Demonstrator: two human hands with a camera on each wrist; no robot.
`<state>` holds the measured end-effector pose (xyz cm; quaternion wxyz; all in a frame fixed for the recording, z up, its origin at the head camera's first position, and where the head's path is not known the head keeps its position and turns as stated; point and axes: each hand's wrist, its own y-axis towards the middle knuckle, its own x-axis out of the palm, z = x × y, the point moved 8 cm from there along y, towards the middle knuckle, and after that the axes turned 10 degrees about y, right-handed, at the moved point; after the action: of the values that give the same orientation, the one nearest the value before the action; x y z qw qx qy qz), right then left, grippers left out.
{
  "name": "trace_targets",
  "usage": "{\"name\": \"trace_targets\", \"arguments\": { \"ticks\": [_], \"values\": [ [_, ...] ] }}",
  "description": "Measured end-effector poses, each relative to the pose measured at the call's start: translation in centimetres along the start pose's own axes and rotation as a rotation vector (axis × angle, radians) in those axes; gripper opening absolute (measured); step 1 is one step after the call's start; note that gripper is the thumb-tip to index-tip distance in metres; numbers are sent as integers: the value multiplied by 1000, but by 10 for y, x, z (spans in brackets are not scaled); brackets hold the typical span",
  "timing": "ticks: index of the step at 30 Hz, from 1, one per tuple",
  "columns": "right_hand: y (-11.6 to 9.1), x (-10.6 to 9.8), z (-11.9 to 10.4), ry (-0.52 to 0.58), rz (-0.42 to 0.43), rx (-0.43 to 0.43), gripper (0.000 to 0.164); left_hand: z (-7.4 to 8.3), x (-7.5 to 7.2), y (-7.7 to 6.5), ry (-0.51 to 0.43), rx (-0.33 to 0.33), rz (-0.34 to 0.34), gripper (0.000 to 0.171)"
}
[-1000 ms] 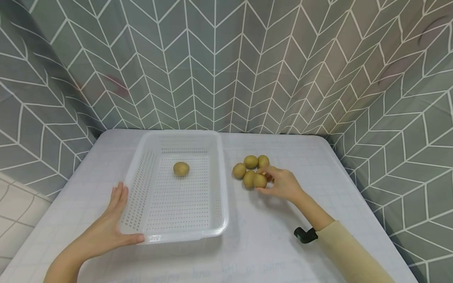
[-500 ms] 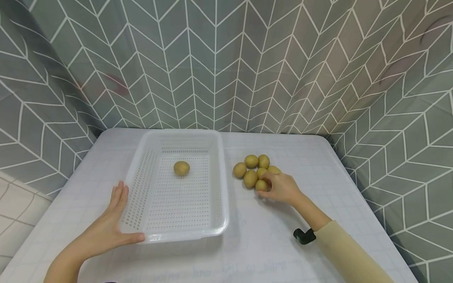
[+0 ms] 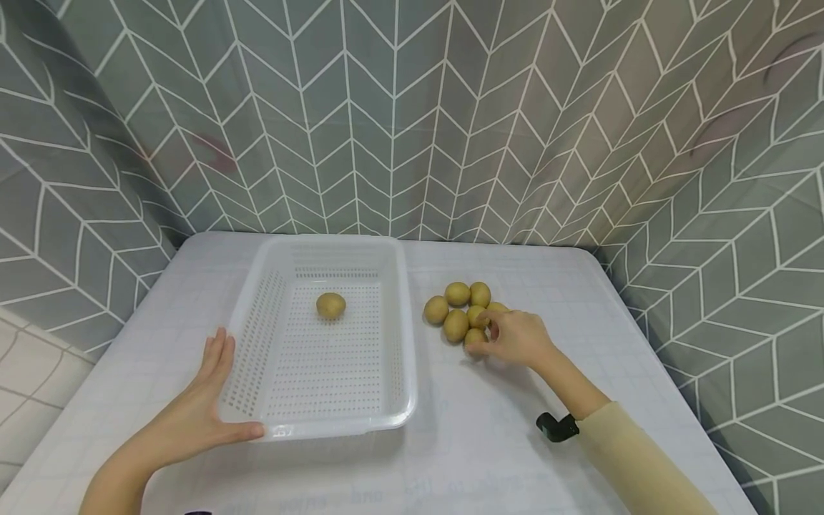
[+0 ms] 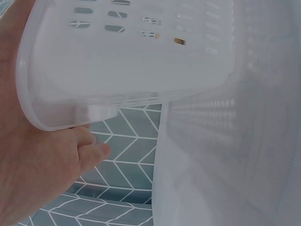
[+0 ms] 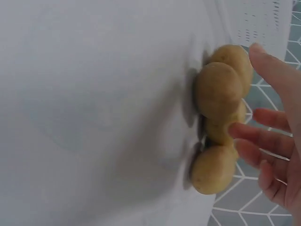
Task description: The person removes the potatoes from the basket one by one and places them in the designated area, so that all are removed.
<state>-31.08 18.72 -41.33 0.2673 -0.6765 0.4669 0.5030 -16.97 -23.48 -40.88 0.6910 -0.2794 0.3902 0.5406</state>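
My left hand [image 3: 187, 422] lies at the near left corner of a white perforated plastic basket [image 3: 322, 390]. Its fingers stretch along the outer side and the thumb touches the front rim; in the left wrist view the hand sits against the rim [image 4: 23, 80]. One potato [image 3: 331, 306] lies inside the basket, towards the back. To the right of it, several potatoes [image 3: 455, 326] cluster on the table. Over their near right edge is my right hand [image 3: 520, 340], thumb and fingers apart beside the front potato [image 3: 475, 339]. The right wrist view shows nothing between these fingers, with potatoes [image 5: 218, 92] beyond.
A white cloth [image 3: 476, 436] covers the table, and patterned grey-green curtains [image 3: 412, 129] enclose its back and sides. A black device [image 3: 556, 427] is strapped at the right wrist, by the beige sleeve [image 3: 637, 458].
The right hand has set a potato down at the near side of the cluster and loosened its fingers, easing slightly back. The left hand and the basket have stayed in place.
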Motion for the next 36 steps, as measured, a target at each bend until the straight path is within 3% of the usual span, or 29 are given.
{"name": "trace_targets", "arguments": {
  "ticks": [4,9,13,19,29,36],
  "values": [
    [2,-17,-3,56,76,-61,68,0,0,0,-5,-4,1,135],
    [3,-24,-9,162,53,-180,82,-1,0,0,-10,-4,5,136],
    [2,-27,-18,204,63,-284,76,-1,0,-1,-17,-4,4,136],
    [5,-44,-39,255,164,-418,65,-1,1,-1,-15,-2,2,135],
    [16,-73,-71,328,237,-522,56,0,1,-1,-27,2,7,135],
    [22,-80,-87,355,251,-575,58,1,0,-1,-22,2,9,136]
  ]
}}
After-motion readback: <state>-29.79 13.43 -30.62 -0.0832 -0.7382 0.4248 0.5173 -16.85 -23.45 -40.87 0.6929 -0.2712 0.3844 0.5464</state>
